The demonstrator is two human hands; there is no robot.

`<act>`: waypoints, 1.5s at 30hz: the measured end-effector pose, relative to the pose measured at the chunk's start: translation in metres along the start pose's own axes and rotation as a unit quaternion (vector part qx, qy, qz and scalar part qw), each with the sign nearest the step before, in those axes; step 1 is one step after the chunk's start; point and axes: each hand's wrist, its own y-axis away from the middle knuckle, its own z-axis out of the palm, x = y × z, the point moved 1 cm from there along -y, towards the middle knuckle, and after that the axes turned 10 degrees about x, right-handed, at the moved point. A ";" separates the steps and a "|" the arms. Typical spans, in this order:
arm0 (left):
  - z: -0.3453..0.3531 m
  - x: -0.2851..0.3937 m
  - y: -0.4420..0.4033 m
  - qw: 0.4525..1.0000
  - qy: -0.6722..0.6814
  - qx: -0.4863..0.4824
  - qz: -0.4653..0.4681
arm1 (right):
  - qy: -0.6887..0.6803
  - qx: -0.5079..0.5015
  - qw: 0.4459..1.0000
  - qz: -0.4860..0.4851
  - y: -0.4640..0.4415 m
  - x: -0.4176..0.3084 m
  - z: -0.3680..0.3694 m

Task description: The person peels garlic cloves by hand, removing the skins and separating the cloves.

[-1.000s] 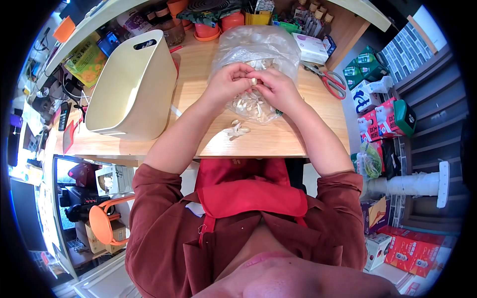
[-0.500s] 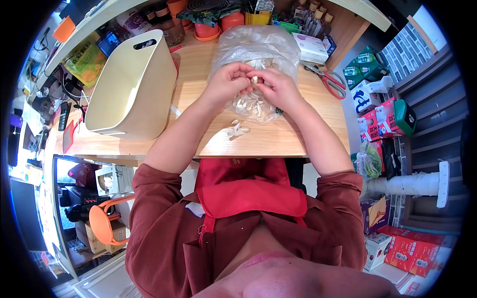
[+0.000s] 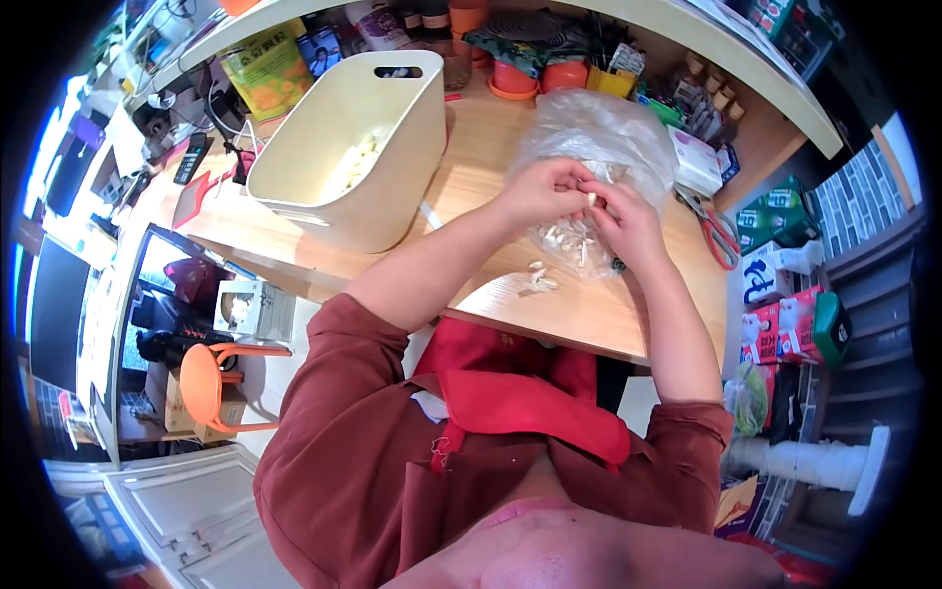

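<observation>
My left hand (image 3: 549, 190) and my right hand (image 3: 629, 228) meet over a clear plastic bag (image 3: 599, 123), fingers closed in a pinch. Between their fingertips is a small pale garlic clove (image 3: 591, 199). Inside the bag's open mouth, beneath my hands, lie more garlic cloves (image 3: 577, 241) and papery skins. A few cloves and bits of skin (image 3: 539, 280) rest on the wooden table just in front of the bag. Left of my hands stands a cream plastic bin (image 3: 397, 201), with a pile of pale peeled cloves (image 3: 357, 163) at its bottom.
Red-handled scissors (image 3: 719, 239) lie right of the bag, near a white box (image 3: 695, 162). Small corked bottles (image 3: 714, 93) and orange pots (image 3: 514, 80) line the back beneath a shelf (image 3: 775, 69). A red dustpan-like piece (image 3: 199, 198) lies at the left edge.
The view has swung left, so the table and bin appear shifted right and tilted, and the cloves in the bin now show. My hands keep pinching the clove over the bag.
</observation>
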 end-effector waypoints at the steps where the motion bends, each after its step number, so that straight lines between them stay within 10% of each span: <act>1: 0.000 -0.001 -0.001 1.000 -0.004 0.000 0.000 | 0.012 -0.003 1.000 -0.006 0.000 0.000 -0.001; 45: 0.007 -0.008 -0.001 0.951 -0.248 0.109 0.151 | 0.054 0.020 0.998 -0.019 0.003 -0.009 0.005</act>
